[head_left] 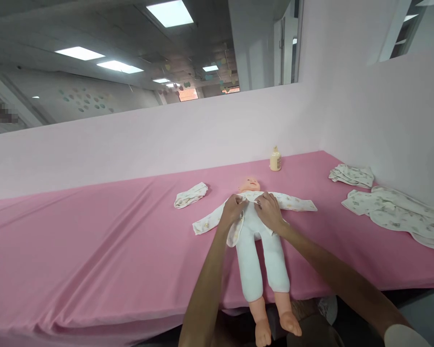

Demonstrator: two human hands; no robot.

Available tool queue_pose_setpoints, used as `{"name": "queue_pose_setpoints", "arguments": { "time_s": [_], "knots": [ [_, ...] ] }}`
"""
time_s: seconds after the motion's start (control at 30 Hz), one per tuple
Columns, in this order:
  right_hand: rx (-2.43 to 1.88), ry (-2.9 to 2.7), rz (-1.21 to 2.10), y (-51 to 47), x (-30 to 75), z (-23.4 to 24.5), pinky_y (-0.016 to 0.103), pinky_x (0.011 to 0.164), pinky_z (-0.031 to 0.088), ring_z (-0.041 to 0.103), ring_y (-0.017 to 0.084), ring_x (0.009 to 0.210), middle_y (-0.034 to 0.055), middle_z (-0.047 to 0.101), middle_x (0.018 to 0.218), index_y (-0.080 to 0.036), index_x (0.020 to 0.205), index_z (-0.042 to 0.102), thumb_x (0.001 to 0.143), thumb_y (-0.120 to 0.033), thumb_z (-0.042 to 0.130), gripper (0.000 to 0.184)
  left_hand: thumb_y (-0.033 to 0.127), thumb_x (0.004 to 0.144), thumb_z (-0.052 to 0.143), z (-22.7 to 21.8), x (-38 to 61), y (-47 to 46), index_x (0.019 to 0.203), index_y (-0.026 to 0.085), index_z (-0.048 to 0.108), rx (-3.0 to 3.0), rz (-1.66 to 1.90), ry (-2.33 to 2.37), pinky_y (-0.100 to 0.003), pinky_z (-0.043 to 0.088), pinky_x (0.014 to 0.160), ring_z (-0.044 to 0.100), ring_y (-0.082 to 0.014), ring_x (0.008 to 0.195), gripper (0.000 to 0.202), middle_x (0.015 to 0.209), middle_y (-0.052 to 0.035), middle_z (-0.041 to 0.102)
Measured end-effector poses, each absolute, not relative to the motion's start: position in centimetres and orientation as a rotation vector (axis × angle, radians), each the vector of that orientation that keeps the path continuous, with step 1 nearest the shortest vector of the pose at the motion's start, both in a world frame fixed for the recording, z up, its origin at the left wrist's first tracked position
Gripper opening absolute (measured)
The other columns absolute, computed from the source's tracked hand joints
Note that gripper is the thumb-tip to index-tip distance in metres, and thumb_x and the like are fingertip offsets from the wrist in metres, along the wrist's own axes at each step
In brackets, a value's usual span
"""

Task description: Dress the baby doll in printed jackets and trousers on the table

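Observation:
A baby doll (250, 270) with a white cloth body lies on its back, its head away from me and its feet over the table's front edge. Its arms are inside the sleeves of a patterned white baby shirt (296, 201), and the front hangs apart over the chest. My left hand (235, 208) pinches the shirt's edge near the collar on the left side. On the right side, my right hand (268, 210) has its fingers closed on the other front edge. The fingertips hide the exact spots they grip.
A pink sheet (104, 250) covers the table. Left of the doll's head lies a folded patterned cloth (191, 195). Behind it stands a cream pump bottle (275, 159). Folded cloth (352, 175) and a spread-out patterned garment (398, 214) lie at the right, by the wall.

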State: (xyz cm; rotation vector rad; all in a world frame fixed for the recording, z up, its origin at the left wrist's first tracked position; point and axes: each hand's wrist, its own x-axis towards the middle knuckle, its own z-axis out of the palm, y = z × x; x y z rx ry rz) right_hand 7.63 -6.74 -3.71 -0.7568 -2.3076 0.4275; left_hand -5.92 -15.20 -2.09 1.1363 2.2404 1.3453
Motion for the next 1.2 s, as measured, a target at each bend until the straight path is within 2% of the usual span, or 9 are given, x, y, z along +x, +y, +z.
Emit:
{"name": "queue_pose_setpoints", "arguments": {
  "time_s": [0.07, 0.13, 0.3, 0.47, 0.6, 0.73, 0.87, 1.0, 1.2],
  "knots": [
    [-0.772, -2.285, 0.549, -6.7, 8.2, -3.4, 0.032, 0.077, 0.038, 0.052, 0.021, 0.086, 0.0065, 0.063, 0.088, -0.018, 0.079, 0.061, 0.086, -0.016, 0.047, 0.016, 0.031, 0.078, 0.061, -1.8, -5.3, -16.6, 0.085, 0.018, 0.055, 1.259, 1.159, 2.362, -0.026, 0.038, 0.066, 0.053, -0.0147, 0.074, 0.016, 0.084, -0.0013, 0.058],
    [-0.778, -2.247, 0.668, -6.7, 8.6, -3.1, 0.029, 0.069, 0.036, 0.051, 0.018, 0.076, 0.0034, 0.06, 0.078, -0.019, 0.071, 0.054, 0.084, -0.016, 0.046, 0.016, 0.026, 0.083, 0.053, -1.7, -4.5, -17.7, 0.079, 0.019, 0.054, 1.32, 1.013, 2.52, -0.027, 0.036, 0.069, 0.053, -0.0159, 0.077, 0.008, 0.086, -0.003, 0.059],
    [-0.784, -2.069, 0.89, -7.2, 8.8, -2.6, 0.028, 0.066, 0.035, 0.05, 0.016, 0.07, -0.0001, 0.059, 0.074, -0.02, 0.07, 0.052, 0.082, -0.022, 0.044, 0.015, 0.017, 0.086, 0.042, -1.5, -3.0, -18.0, 0.067, 0.02, 0.046, 1.312, 0.956, 2.718, -0.028, 0.03, 0.06, 0.05, -0.0166, 0.067, 0.019, 0.075, -0.003, 0.059],
    [-0.803, -1.938, 0.948, -7.2, 9.1, -2.0, 0.029, 0.069, 0.038, 0.055, 0.017, 0.072, 0.0014, 0.064, 0.076, -0.021, 0.073, 0.058, 0.083, -0.027, 0.043, 0.019, 0.018, 0.088, 0.043, -1.7, -2.6, -17.3, 0.08, 0.019, 0.059, 1.344, 1.225, 2.667, -0.028, 0.036, 0.066, 0.057, -0.0188, 0.075, 0.019, 0.086, -0.005, 0.067],
    [-0.804, -1.963, 1.002, -6.7, 9.3, -1.9, 0.028, 0.064, 0.037, 0.051, 0.017, 0.065, 0.0, 0.061, 0.067, -0.021, 0.069, 0.057, 0.083, -0.031, 0.044, 0.022, 0.019, 0.091, 0.044, -2.4, -2.5, -17.0, 0.096, 0.019, 0.068, 1.539, 1.204, 2.675, -0.03, 0.04, 0.073, 0.061, -0.0215, 0.087, 0.024, 0.101, -0.0079, 0.07],
    [-0.73, -1.974, 1.147, -6.6, 9.2, -2.0, 0.027, 0.058, 0.034, 0.045, 0.015, 0.059, -0.0025, 0.055, 0.061, -0.02, 0.068, 0.057, 0.082, -0.033, 0.046, 0.022, 0.021, 0.094, 0.044, -2.7, -2.4, -16.8, 0.093, 0.02, 0.07, 1.622, 1.117, 2.688, -0.029, 0.039, 0.073, 0.06, -0.0203, 0.082, 0.026, 0.094, -0.0069, 0.07],
    [-0.673, -1.979, 1.239, -6.7, 9.0, -2.2, 0.026, 0.062, 0.036, 0.047, 0.014, 0.063, -0.0025, 0.057, 0.065, -0.02, 0.064, 0.056, 0.081, -0.033, 0.048, 0.023, 0.023, 0.096, 0.043, -2.6, -2.3, -16.8, 0.085, 0.019, 0.069, 1.658, 1.067, 2.686, -0.028, 0.037, 0.069, 0.058, -0.0185, 0.075, 0.028, 0.085, -0.0062, 0.067],
    [-0.623, -1.913, 1.29, -7.0, 8.4, -2.2, 0.029, 0.074, 0.043, 0.055, 0.016, 0.074, -0.0001, 0.063, 0.072, -0.019, 0.065, 0.06, 0.081, -0.034, 0.05, 0.023, 0.018, 0.094, 0.043, -2.7, -2.0, -16.9, 0.098, 0.018, 0.068, 1.701, 1.067, 2.671, -0.028, 0.038, 0.073, 0.06, -0.0196, 0.087, 0.026, 0.099, -0.0075, 0.069],
    [-0.613, -1.875, 1.274, -7.6, 7.7, -2.4, 0.031, 0.081, 0.046, 0.061, 0.018, 0.081, 0.0019, 0.07, 0.079, -0.019, 0.072, 0.067, 0.081, -0.033, 0.052, 0.023, 0.014, 0.092, 0.044, -3.0, -1.7, -16.8, 0.101, 0.019, 0.068, 1.717, 1.036, 2.711, -0.027, 0.037, 0.07, 0.06, -0.0191, 0.085, 0.026, 0.099, -0.0074, 0.069]
  ]
}}
